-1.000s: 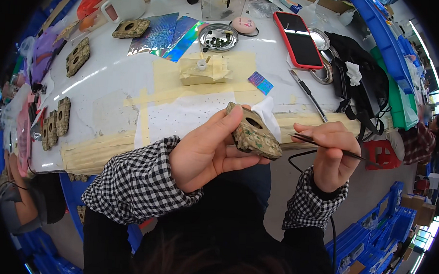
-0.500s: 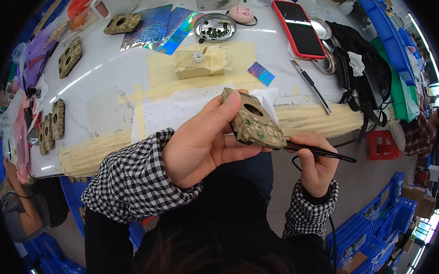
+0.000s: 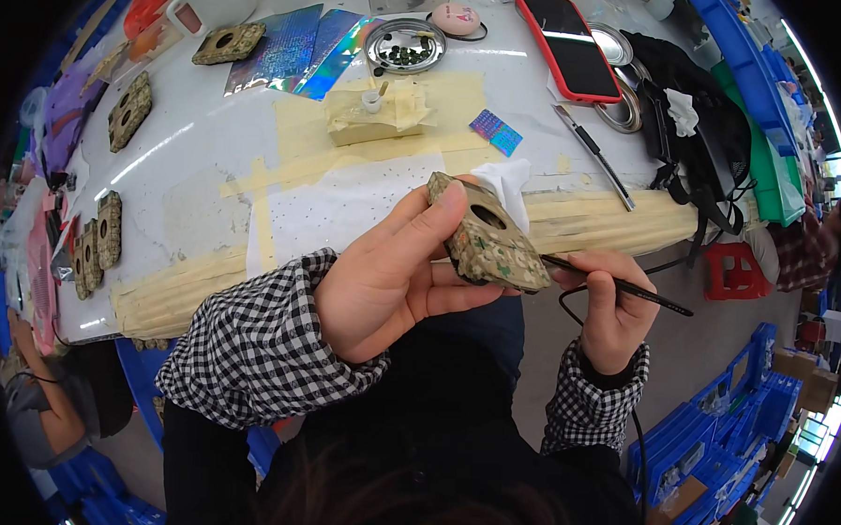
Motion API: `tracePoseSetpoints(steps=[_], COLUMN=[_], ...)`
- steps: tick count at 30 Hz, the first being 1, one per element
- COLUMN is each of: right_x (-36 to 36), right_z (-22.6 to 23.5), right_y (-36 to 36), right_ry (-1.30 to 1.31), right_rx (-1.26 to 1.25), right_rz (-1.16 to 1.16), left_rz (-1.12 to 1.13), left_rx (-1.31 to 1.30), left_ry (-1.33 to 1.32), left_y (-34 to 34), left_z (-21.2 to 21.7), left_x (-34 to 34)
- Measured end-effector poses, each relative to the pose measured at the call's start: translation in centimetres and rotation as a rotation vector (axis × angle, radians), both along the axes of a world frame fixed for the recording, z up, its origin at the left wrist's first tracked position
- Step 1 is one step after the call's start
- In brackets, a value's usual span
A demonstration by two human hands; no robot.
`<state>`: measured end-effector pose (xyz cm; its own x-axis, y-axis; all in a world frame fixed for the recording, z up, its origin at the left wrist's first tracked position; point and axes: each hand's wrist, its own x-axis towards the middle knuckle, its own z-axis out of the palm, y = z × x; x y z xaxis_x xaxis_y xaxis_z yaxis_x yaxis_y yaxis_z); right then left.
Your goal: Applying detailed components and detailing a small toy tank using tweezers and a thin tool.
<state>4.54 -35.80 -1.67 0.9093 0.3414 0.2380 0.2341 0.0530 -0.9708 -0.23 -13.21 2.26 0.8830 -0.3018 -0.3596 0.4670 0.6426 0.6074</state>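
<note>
My left hand [image 3: 393, 252] is wrapped round a camouflage-patterned block-shaped case [image 3: 501, 243] with a round hole in its upper face. The thumb presses on its top near the hole, the fingers support it from below, and it tilts toward the right. In my right hand [image 3: 616, 309] a slim black pen-shaped tool [image 3: 658, 299] is pinched between thumb and fingers. Its thin tip is close to the case's right end; whether they touch I cannot tell. Below both hands lies my lap, and a white cloth [image 3: 348, 203] with dark specks spreads behind the case.
Several similar cases [image 3: 130, 111] lie at the left. Beyond the cloth are a taped block [image 3: 380, 125] with a small cup, a round dish [image 3: 406, 48] of dark bits and shiny sheets [image 3: 279, 55]. A red-cased phone [image 3: 569, 48], a pen [image 3: 594, 157] and a black bag [image 3: 717, 125] are at right.
The black tool's tip has shifted slightly up along the case's right end, and its rear end now slopes down more steeply. The left hand keeps its hold, with the case turned slightly.
</note>
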Motion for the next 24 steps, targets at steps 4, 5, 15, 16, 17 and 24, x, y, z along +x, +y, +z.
tracePoseSetpoints(steps=[4,5,15,16,17,24], right_x=[0.0,0.1,-0.1,0.2,0.4,1.3], right_z=[-0.1,-0.2,0.4,0.6,0.8,2.6], right_y=[0.0,0.1,0.1,0.1,0.1,0.8], right_ry=[-0.074,-0.098,-0.07,-0.136,-0.203,-0.335], right_rx=[-0.209,-0.239,0.019,0.04,0.061,0.121], right_rz=[0.03,0.034,-0.042,-0.039,-0.035,0.12], left_rz=[-0.006,-0.012,0.025,0.016,0.006,-0.04], left_rx=[-0.014,-0.02,0.069,0.074,0.079,0.047], left_ry=[-0.002,-0.008,0.032,0.036,0.04,0.028], left_y=[0.1,0.1,-0.5,-0.6,-0.6,-0.6], left_z=[-0.1,-0.2,-0.1,-0.1,-0.1,-0.2], left_x=[0.1,0.1,0.0,0.0,0.0,0.0])
